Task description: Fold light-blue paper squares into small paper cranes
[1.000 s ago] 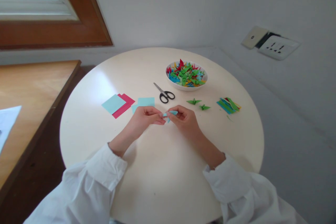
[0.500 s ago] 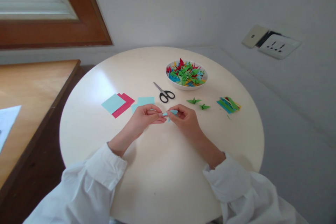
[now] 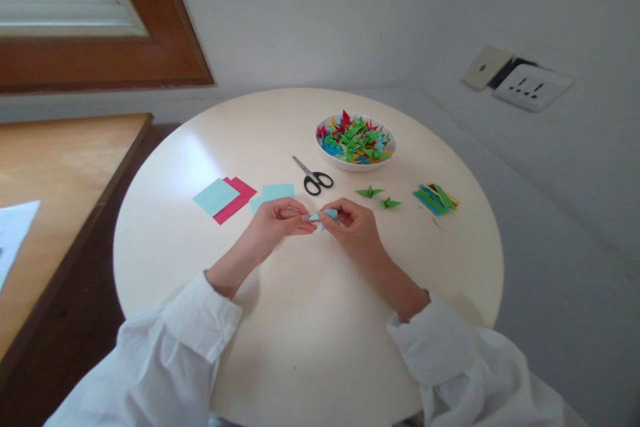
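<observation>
Between my two hands is a small folded piece of light blue paper [image 3: 327, 214], held just above the table. The fingertips of my left hand [image 3: 281, 218] pinch its narrow left end. My right hand [image 3: 351, 223] grips the wider right part with thumb and fingers, hiding some of it. Light blue paper squares [image 3: 278, 193] lie just behind my left hand. A pair of scissors [image 3: 314, 177] with black handles rests beyond my fingers, blades pointing away to the left. To the right sit two green paper cranes [image 3: 369, 193].
On the round white table [image 3: 310, 347], a white bowl [image 3: 350, 165] full of colourful paper cranes stands at the back. Pink paper squares [image 3: 245, 188] with a light blue square on top lie left. Coloured paper strips [image 3: 435, 200] are piled right. A wooden desk [image 3: 70, 167] adjoins at left.
</observation>
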Tool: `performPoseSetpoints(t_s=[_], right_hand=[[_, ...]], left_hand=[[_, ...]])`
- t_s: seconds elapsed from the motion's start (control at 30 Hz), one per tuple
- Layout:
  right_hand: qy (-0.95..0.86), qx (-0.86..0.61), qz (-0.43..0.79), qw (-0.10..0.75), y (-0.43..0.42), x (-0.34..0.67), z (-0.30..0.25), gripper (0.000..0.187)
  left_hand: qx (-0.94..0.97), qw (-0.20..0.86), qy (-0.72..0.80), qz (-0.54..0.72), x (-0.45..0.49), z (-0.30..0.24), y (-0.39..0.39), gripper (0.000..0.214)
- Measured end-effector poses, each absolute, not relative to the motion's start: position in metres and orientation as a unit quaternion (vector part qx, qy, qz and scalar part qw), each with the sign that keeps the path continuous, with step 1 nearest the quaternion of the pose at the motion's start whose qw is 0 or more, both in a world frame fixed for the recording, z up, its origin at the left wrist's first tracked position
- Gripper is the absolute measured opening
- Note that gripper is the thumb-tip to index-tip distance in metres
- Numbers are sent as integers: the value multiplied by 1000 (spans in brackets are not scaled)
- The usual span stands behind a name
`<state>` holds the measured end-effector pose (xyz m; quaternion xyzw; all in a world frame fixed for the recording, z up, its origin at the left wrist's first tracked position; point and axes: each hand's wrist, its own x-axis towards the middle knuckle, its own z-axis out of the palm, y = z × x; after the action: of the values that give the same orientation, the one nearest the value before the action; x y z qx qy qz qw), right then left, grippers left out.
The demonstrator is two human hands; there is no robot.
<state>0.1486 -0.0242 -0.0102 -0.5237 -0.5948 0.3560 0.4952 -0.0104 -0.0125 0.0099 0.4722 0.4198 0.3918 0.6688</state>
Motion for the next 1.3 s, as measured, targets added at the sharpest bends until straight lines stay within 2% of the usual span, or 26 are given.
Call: performPoseSetpoints(t_s=[0.37, 0.63, 1.07, 1.3], right_hand=[[-594, -524, 350, 500, -23, 149, -12, 10], [-593, -519, 353, 505, -24, 149, -11, 8], [-595, -510, 356, 508, -24, 150, -11, 8], [-590, -509, 360, 513, -24, 150, -11, 6]], left_hand=[[446, 671, 448, 387, -9, 13, -13, 11], [508, 653, 420, 374, -13, 8, -11, 17], [523, 622, 452, 369, -14, 10, -11, 5], [502, 642, 436, 382, -13, 10, -11, 15]])
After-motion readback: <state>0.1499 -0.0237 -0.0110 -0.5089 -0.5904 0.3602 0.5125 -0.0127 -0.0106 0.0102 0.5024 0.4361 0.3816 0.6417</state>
